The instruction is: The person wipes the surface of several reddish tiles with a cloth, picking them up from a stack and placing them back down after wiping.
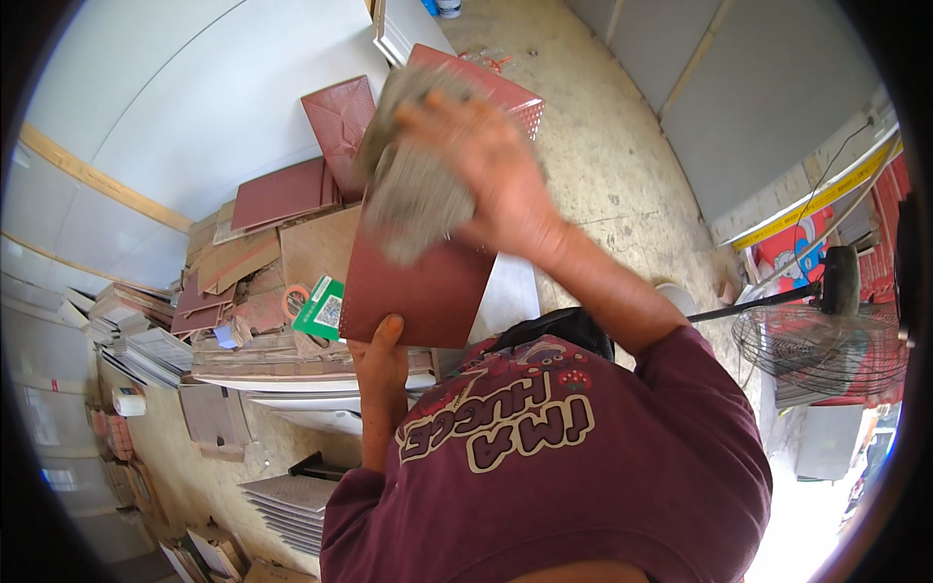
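Observation:
A flat dark red panel is held up in front of me. My left hand grips its lower left corner, thumb on the top face. My right hand, smeared by motion, has its fingers over a grey cloth at the panel's upper part. The cloth hides much of that end of the panel. Beyond the cloth shows a red surface with a dotted edge; whether it is a separate panel I cannot tell.
More red panels lie stacked at the left, with one red panel leaning against the white wall. A green card and orange-handled scissors rest on cardboard nearby. A caged fan stands at the right.

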Demonstrator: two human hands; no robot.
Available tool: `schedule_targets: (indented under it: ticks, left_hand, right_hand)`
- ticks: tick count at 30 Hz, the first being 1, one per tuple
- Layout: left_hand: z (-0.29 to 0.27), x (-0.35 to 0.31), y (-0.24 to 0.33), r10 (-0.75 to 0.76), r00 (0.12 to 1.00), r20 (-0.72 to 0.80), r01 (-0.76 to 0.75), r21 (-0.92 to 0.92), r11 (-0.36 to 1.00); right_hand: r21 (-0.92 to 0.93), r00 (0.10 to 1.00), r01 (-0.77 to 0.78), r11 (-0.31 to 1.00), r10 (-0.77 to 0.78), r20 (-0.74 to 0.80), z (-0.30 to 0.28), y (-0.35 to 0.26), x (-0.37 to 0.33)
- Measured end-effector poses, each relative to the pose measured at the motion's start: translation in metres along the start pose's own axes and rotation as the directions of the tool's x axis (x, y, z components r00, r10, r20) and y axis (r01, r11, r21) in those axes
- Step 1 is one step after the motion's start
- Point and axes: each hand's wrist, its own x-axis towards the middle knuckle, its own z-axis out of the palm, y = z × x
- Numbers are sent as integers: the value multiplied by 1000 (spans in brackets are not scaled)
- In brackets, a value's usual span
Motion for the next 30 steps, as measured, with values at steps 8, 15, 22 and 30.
schedule_targets:
  ticks: [8, 15, 22, 30]
  left_hand:
    - [2, 10, -13, 44, 991, -126, -51, -55, 997]
    - [0, -3, 7, -30, 1000, 4, 31, -48, 998]
    - [-2, 1, 2, -23, 999, -39, 19, -111, 994]
    - [-7, 8, -5, -12, 997, -72, 4, -120, 993]
  right_hand:
    - [242, 961, 193, 951, -233, 148, 21, -43, -13]
    - [-35, 998, 41, 999, -43, -53, -1, 20, 17]
    - [55, 953, -272, 961, 277, -123, -8, 55, 3]
    - [0, 994, -111, 994, 111, 9, 12, 6, -39]
